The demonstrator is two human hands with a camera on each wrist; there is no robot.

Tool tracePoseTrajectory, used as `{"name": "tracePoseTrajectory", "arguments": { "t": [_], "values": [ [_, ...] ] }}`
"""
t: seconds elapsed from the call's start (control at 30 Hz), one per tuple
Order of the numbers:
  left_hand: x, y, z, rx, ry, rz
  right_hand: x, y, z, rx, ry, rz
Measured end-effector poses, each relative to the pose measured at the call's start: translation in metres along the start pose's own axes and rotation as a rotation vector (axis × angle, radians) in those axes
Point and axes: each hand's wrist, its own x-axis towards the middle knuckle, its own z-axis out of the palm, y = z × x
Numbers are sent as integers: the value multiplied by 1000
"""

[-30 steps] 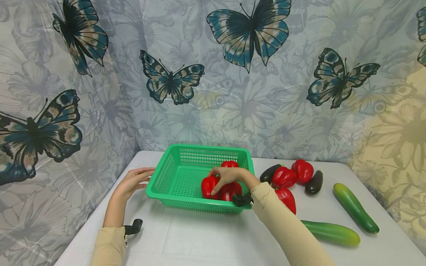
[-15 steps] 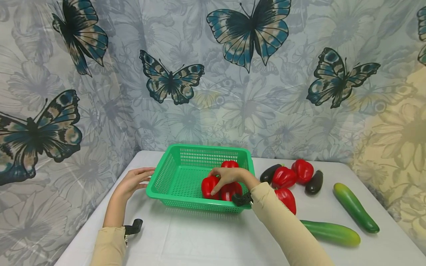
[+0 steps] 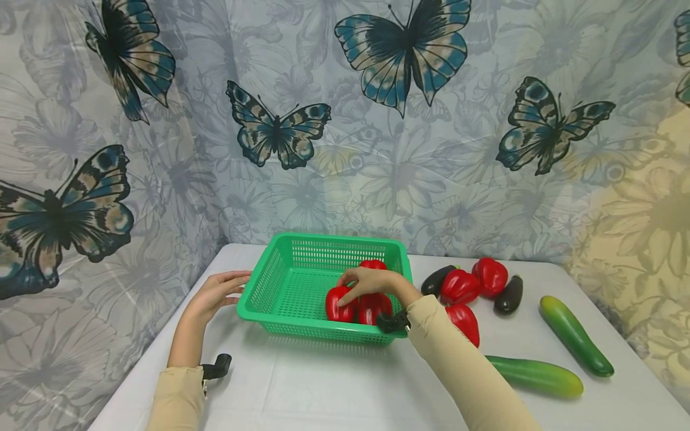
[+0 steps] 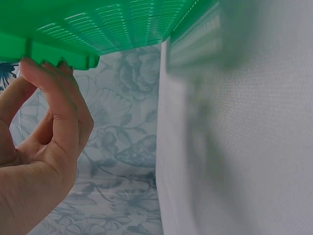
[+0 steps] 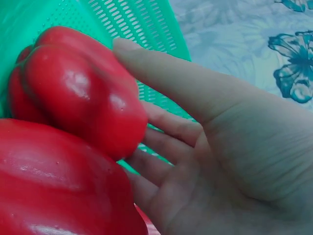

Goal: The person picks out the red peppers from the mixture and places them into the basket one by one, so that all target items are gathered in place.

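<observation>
A green plastic basket [image 3: 318,328] stands on the white table with several red bell peppers at its right end. My right hand [image 3: 369,284] reaches over its right side and holds the front left red bell pepper [image 3: 334,306]. In the right wrist view the thumb lies along the edge of this bell pepper [image 5: 73,88], and the fingertips are partly hidden behind it. Another bell pepper [image 5: 63,181] lies beside it, under my hand. My left hand [image 3: 218,293] is at the basket's left side, its fairly straight fingers touching the rim [image 4: 58,54].
Right of the basket lie more red bell peppers [image 3: 490,277], with eggplants [image 3: 509,296] beside them. Farther right are two green cucumber-like vegetables [image 3: 577,336], one partly hidden by my right sleeve [image 3: 463,359]. A butterfly-patterned cloth [image 3: 404,179] hangs behind the table.
My right thumb has shifted up across the front of the bell pepper, which has turned slightly in place. My left hand and the basket have not visibly moved.
</observation>
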Motion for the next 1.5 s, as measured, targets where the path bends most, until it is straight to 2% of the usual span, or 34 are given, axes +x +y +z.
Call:
{"name": "tracePoseTrajectory", "arguments": {
  "t": [0.37, 0.63, 0.93, 1.27, 1.5],
  "values": [
    [0, 0, 1, 2, 4, 3, 0, 1, -2, -8, 11, -75],
    [0, 2, 1, 6, 2, 3, -2, 1, -5, 50, 12, -109],
    [0, 1, 1, 12, 8, 0, -6, 2, -10, 85, 49, -147],
    [-1, 0, 1, -1, 6, 6, -21, 2, -16, 113, 113, -189],
    [-1, 0, 1, -7, 6, 11, -35, 10, -25, 116, 182, -213]
  ]
}}
